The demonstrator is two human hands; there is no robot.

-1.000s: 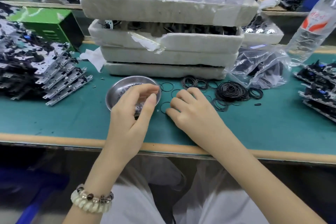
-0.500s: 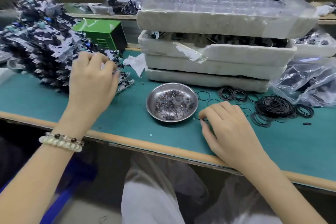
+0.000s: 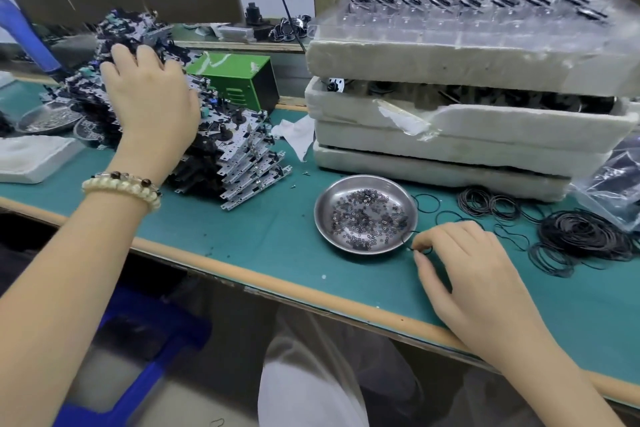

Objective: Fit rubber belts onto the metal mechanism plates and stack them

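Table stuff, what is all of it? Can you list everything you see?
metal mechanism plates: big stack, silver and black, left on the mat
rubber belts: many, black, loose heap at right
metal dish: one, silver, front middle
small rings: many, dark, inside the dish
foam trays: four, white, stacked behind the dish
box: one, green, behind the plates
plastic bag: one, clear, far right
mat: one, green, covers the table
bracelet: one, pale beads, left wrist
left hand: one, on top of the plate stack
right hand: one, beside the dish, pinching a single belt
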